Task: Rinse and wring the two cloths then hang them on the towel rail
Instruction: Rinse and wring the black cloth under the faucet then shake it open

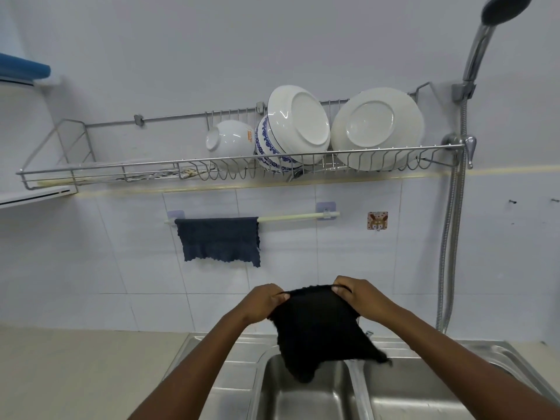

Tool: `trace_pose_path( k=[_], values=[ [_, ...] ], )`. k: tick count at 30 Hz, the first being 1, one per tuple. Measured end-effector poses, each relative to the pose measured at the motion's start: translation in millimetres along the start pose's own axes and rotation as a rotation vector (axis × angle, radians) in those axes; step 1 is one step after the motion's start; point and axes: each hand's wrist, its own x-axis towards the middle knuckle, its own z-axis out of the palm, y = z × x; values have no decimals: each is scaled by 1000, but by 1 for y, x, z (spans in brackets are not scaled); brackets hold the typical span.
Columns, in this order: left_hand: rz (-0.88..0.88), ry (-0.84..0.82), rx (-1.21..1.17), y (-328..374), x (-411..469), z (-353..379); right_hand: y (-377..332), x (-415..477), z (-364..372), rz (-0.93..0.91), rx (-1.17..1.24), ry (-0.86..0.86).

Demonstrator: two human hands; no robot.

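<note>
A dark blue cloth (218, 240) hangs folded over the left half of the white towel rail (298, 217) on the tiled wall. I hold a black cloth (318, 325) spread out above the steel double sink (306, 398). My left hand (264, 302) pinches its upper left corner and my right hand (353, 294) pinches its upper right corner. The black cloth's lower edge hangs down over the divider between the two basins. The right half of the rail is bare.
A wire dish rack (242, 168) with white plates and bowls is fixed to the wall above the rail. A shower head with a metal hose (451, 237) hangs at the right. A small hook sticker (377, 220) sits right of the rail. A beige counter (85, 371) lies to the left.
</note>
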Motion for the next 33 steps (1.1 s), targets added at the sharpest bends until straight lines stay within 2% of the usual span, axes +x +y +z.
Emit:
trace_pose_path(
  k=[5, 8, 10, 12, 14, 15, 16, 19, 22, 25, 28, 31, 33],
  values=[
    [42, 48, 118, -7, 4, -19, 12, 3, -21, -33, -188, -161],
    [28, -72, 291, -6, 6, -21, 14, 6, -23, -42, -267, -235],
    [0, -86, 394, -1, 6, -24, 12, 8, -22, -30, -302, -275],
    [17, 73, 416, 4, 5, -35, 8, 8, -24, -51, -329, -181],
    [51, 303, 377, 2, 3, -44, 6, 6, -26, -149, -347, 96],
    [58, 367, 374, -2, 1, -45, 6, 3, -26, -195, -354, 204],
    [51, 383, 387, -6, -3, -45, 7, 1, -25, -215, -368, 231],
    [26, 371, 325, -19, -10, -37, 14, -6, -23, -172, -467, 122],
    [9, 440, 271, -24, -11, -37, 22, -3, -28, -161, -411, 244],
    [-28, 350, 314, -21, -10, -35, 17, -1, -36, -115, -341, 185],
    [-48, 338, 322, -15, -9, -42, 16, -1, -38, -98, -331, 229],
    [-48, 350, 344, -9, -7, -55, 17, -1, -44, -82, -289, 188],
    [-60, 342, 341, -7, -7, -62, 17, -2, -49, -58, -306, 74]
  ],
)
